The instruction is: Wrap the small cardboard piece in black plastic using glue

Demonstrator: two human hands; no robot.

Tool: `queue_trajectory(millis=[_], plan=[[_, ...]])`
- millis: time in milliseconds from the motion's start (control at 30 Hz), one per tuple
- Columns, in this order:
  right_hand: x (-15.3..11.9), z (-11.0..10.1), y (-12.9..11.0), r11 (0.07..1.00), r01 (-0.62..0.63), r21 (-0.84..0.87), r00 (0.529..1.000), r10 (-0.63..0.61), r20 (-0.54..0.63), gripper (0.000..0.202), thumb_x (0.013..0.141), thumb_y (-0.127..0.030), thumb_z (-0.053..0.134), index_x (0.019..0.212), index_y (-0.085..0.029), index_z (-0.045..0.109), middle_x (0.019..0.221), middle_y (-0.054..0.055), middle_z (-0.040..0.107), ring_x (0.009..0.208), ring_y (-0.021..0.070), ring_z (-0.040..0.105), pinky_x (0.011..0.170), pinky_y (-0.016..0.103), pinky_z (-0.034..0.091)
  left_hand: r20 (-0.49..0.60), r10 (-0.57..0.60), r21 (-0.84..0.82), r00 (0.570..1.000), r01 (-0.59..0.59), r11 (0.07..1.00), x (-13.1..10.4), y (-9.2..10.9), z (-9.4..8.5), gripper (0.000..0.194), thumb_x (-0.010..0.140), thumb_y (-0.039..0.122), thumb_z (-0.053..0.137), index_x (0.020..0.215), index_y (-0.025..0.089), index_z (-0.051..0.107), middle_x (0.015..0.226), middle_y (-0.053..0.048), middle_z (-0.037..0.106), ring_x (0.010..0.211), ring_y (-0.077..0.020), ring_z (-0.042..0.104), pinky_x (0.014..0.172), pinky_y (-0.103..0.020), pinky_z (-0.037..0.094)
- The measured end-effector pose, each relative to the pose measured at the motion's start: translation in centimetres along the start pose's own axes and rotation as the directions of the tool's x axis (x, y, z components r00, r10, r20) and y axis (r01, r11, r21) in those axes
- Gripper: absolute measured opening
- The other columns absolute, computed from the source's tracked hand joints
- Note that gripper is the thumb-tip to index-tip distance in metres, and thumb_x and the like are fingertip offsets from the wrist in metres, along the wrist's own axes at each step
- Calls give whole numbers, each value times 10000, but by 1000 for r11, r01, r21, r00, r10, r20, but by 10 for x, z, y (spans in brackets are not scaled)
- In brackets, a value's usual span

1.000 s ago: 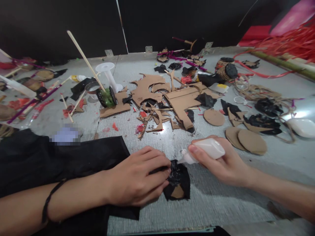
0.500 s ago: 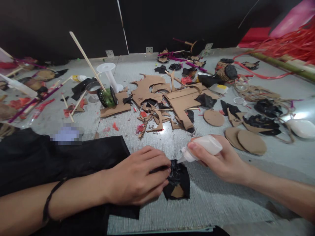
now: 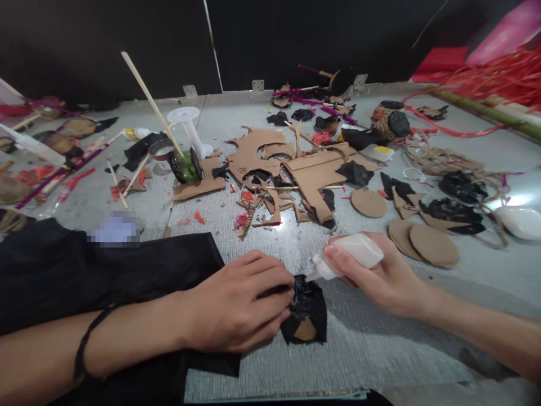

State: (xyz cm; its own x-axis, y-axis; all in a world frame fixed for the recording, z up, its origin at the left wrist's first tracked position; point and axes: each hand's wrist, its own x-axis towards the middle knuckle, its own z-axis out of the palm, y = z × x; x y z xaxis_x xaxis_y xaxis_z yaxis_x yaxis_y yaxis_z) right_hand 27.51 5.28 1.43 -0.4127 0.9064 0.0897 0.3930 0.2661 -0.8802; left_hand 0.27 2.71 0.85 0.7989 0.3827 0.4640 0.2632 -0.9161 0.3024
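Dark panels (image 3: 127, 45) stand behind a grey, streaked work surface (image 3: 359, 349) strewn with scraps. Close to its near edge lies a small black-covered piece (image 3: 315, 307), flat between the two hands, with a bare brown patch showing toward its lower edge and a shiny, wrinkled upper part. The left hand (image 3: 240, 307) is just left of it, palm down, fingers together and bent, their tips touching the piece's left edge; its thumb is hidden, so I cannot tell whether it pinches or merely presses. Up and to the right of the piece, the right hand (image 3: 391, 276) is closed around a white squeeze bottle (image 3: 359, 251), tilted so that its nozzle points down-left at the piece's top edge; whether the tip touches is unclear. Black cloth (image 3: 169, 262) spreads beneath the left forearm. Beyond the hands lie cut cardboard (image 3: 310, 175) and, farther right, overlapping cardboard discs (image 3: 435, 242).
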Motion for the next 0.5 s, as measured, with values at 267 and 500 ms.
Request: queue_trajectory(millis=[267, 500], plan=[[0, 2, -2, 993, -59, 104, 998, 57, 27, 646, 1055, -715, 611, 627, -261, 443, 505, -56, 415, 450, 110, 365, 397, 274, 284, 6, -4, 6, 1000, 4, 1000, 1, 0, -1, 163, 1096, 131, 577, 1143, 71, 722, 1113, -152, 780, 1036, -261, 710, 939, -426, 645], [2, 1, -4, 987, -78, 138, 997, 75, 29, 667, 1036, -753, 623, 617, -257, 472, 503, -53, 417, 448, 111, 360, 394, 280, 266, 5, -1, 8, 1000, 1, 1000, 1, 0, -1, 166, 1094, 128, 570, 1134, 77, 722, 1106, -151, 784, 1040, -261, 722, 944, -428, 650]])
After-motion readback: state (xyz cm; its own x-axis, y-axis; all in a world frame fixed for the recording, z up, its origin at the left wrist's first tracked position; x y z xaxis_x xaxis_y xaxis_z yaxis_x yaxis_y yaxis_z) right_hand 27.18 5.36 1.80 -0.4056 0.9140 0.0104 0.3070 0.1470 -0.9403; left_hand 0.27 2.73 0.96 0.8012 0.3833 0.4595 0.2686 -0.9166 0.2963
